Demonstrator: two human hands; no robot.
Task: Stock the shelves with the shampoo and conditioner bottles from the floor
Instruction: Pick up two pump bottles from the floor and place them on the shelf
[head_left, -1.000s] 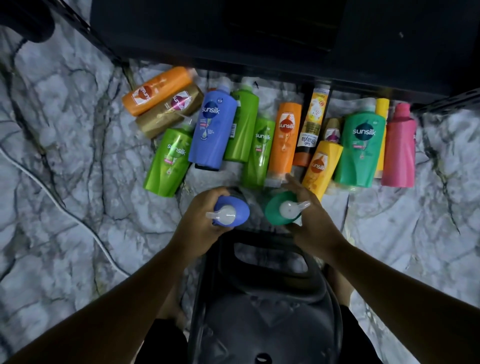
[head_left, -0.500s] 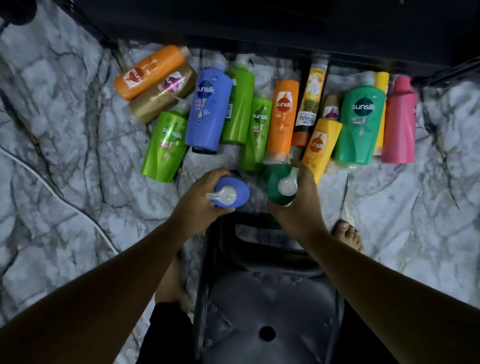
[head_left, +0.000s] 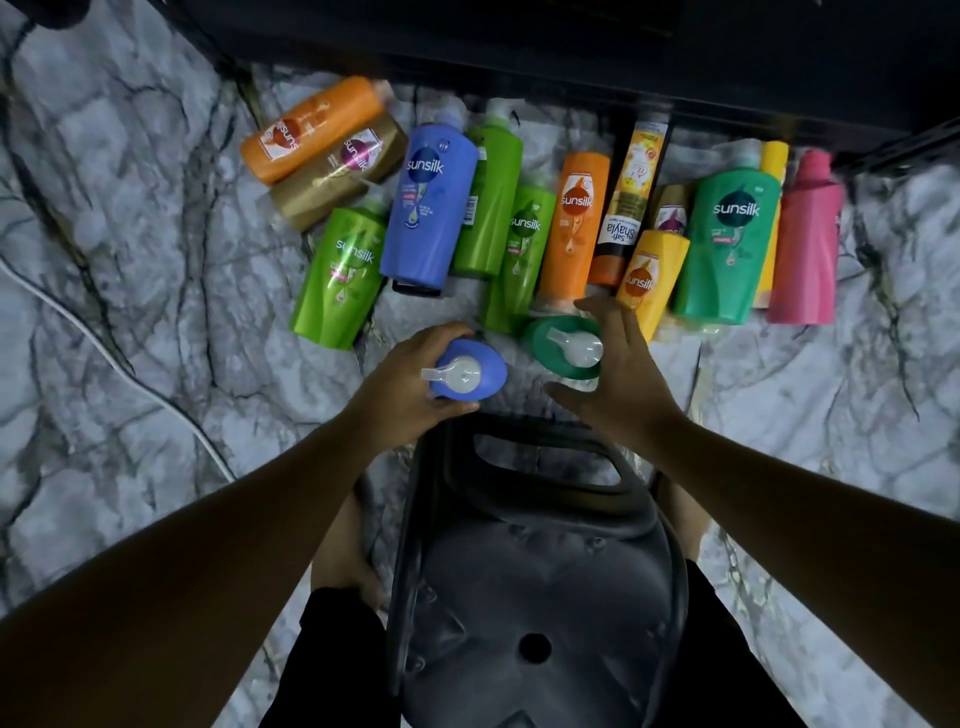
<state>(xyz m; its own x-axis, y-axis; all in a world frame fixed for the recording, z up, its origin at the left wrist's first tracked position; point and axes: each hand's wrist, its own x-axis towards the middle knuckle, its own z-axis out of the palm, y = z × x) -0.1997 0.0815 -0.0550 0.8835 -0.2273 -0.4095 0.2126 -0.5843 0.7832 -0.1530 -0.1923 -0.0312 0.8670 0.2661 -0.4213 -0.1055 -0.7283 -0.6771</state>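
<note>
The floor (head_left: 130, 218) takes up most of my view. It is grey-white stone with dark veins, glossy, and cut off on every side. Along the top, the shelf (head_left: 519, 41) is a black mass too dark for me to tell its levels, and its lower edge hides the caps of a few bottles. Between my forearms stands a black plastic chair (head_left: 524, 597), smooth and moulded, with a round hole in the seat and a slot in the back. It covers part of my legs. A thin white cable (head_left: 104, 343) curves over the floor on the left.

A row of bottles (head_left: 571, 223) lies flat on the floor just in front of the shelf, packed side by side in shiny plastic. The tall blue bottle (head_left: 428, 208) and the teal bottle (head_left: 727, 244) show their labels. The pink bottle (head_left: 805, 244) shows none. A small gold bottle (head_left: 670, 213) is half hidden behind a yellow bottle (head_left: 652, 275).

Nearer to me, two pump bottles stand upright, so I see only their tops and white pump heads. My left hand (head_left: 410, 384) grips the blue pump bottle (head_left: 491, 369), with the fingers (head_left: 441, 335) curled round its shoulder. My right hand (head_left: 623, 379) is spread wide beside the green pump bottle (head_left: 537, 343), its fingers (head_left: 608, 317) straight. I cannot tell whether they touch it.
</note>
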